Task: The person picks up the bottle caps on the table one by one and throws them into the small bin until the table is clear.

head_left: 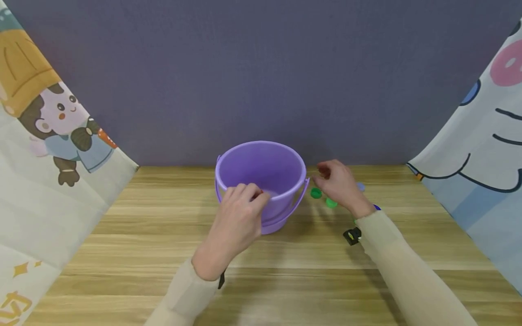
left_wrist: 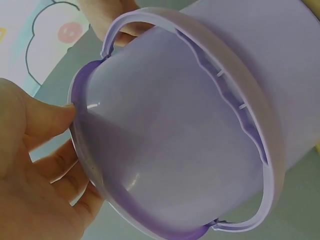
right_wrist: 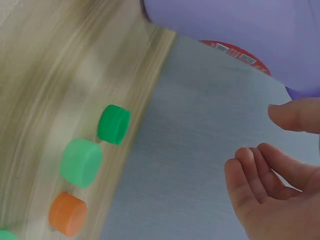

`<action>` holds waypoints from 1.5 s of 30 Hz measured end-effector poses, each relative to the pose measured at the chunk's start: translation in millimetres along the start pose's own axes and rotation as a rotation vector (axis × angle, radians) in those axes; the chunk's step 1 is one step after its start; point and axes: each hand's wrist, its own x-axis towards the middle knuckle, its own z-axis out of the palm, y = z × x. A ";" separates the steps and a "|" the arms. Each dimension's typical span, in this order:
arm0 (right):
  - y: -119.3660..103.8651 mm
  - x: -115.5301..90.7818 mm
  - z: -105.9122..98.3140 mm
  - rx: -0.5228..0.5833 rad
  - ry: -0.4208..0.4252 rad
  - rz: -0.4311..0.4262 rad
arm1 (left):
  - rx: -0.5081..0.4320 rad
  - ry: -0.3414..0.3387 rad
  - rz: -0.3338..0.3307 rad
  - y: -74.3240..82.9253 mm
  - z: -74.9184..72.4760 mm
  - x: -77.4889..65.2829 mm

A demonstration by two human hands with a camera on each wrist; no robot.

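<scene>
**A:** Centre of the dial, the purple bucket (head_left: 281, 208) was on the tabletop (head_left: 163, 258), towards its far side!

**B:** And the left grip (head_left: 242, 210) had it at six o'clock, thumb and fingers pinching the rim!

**A:** What about the handle (left_wrist: 239, 75)?

**B:** Swung down, same six o'clock side, slanting across the outer wall. The right wrist view even caught a red label (right_wrist: 237, 54) on the bucket!

**A:** Over to the right grip (head_left: 340, 183), then!

**B:** Just beside the bucket at three o'clock, loosely spread, the thumb well apart from the gently bent fingers!

**A:** And near it, bottle caps!

**B:** A row: dark green cap (right_wrist: 114, 125), light green cap (right_wrist: 80, 162), orange cap (right_wrist: 67, 214), all around three o'clock from the bucket. Farther out that way, a pale blue cap (head_left: 360, 186)!

**A:** Beyond everything?

**B:** Dark wall (head_left: 261, 68) at twelve, left printed cloth (head_left: 32, 190) at ten, right printed cloth (head_left: 469, 136) at two!
</scene>
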 end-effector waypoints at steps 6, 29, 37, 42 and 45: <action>2.6 0.3 6.5 -0.024 -0.026 0.020 | -0.004 0.011 0.001 0.0 0.8 -2.5; 30.6 -1.2 27.9 -0.118 -0.143 0.087 | -0.024 0.014 0.011 -3.1 -1.4 -11.8; 40.3 -3.0 35.8 -0.151 -0.186 0.103 | -0.034 0.015 0.019 -4.5 -2.6 -15.8; 44.9 -4.8 41.0 -0.184 -0.230 0.094 | -0.037 0.000 0.017 -4.7 -4.4 -18.2; 45.8 -5.1 44.1 -0.183 -0.257 0.110 | -0.036 -0.007 0.016 -5.0 -5.9 -19.3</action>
